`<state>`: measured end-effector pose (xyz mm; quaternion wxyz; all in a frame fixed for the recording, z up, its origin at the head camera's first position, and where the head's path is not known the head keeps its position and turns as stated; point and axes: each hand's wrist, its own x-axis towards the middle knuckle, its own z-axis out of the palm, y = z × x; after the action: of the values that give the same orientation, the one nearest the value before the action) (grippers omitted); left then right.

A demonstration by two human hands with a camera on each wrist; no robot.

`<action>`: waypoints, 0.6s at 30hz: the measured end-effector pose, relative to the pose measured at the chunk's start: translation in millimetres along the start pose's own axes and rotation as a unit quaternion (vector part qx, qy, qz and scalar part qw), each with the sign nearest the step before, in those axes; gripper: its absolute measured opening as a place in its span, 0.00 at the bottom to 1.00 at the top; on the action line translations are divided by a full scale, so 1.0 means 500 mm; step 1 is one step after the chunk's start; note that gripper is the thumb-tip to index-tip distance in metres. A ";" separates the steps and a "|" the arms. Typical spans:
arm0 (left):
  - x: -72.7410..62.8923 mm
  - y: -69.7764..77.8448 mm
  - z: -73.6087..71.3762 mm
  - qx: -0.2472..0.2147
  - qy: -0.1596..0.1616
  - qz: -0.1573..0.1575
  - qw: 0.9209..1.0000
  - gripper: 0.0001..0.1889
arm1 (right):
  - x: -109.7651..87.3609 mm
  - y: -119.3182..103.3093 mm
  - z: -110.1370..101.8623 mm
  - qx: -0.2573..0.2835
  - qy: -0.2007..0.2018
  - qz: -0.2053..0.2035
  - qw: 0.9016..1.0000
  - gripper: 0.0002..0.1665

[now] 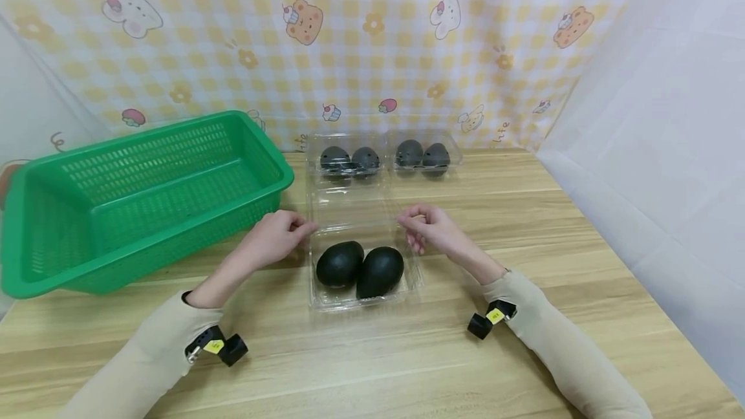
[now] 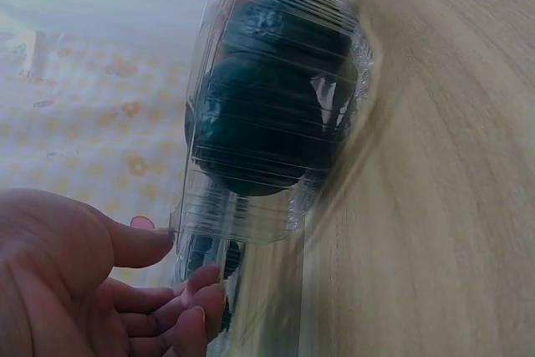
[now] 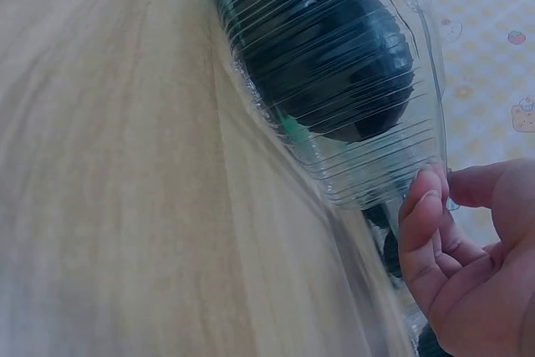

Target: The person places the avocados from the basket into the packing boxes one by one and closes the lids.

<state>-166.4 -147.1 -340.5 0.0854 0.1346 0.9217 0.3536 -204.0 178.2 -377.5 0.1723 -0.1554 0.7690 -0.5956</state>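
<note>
A clear plastic clamshell box (image 1: pixel 365 302) lies opened on the table, holding two dark, smooth avocados (image 1: pixel 340 264) side by side. Its lid (image 1: pixel 349 207) is folded back towards the wall. My left hand (image 1: pixel 278 238) pinches the box's left edge near the hinge, thumb on one side and fingers on the other in the left wrist view. On the opposite edge, my right hand (image 1: pixel 433 231) pinches the plastic between thumb and fingertips. The ribbed side wall of the box (image 3: pixel 334 135) shows close up in the right wrist view, with an avocado behind it.
Behind the lid stand two closed clear boxes, a left one (image 1: pixel 317 143) and a right one (image 1: pixel 456 147), each with two dark avocados. A large green basket (image 1: pixel 169 228) sits at the left. A patterned curtain (image 1: pixel 372 50) hangs along the table's back.
</note>
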 end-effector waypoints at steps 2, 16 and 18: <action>0.001 0.000 -0.001 -0.017 -0.013 -0.007 1.000 0.19 | -0.003 0.001 0.000 0.002 0.004 0.000 1.000 0.17; -0.007 0.007 -0.009 -0.101 -0.069 -0.008 0.992 0.16 | -0.019 0.000 0.000 0.000 0.003 -0.005 1.000 0.19; -0.008 0.007 -0.006 -0.108 -0.067 -0.010 0.992 0.16 | -0.021 0.001 0.000 -0.002 0.004 -0.004 1.000 0.19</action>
<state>-162.9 -147.9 -335.7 0.1648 0.1385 0.8718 0.4400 -194.6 182.9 -376.9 0.1671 -0.1564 0.7703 -0.5951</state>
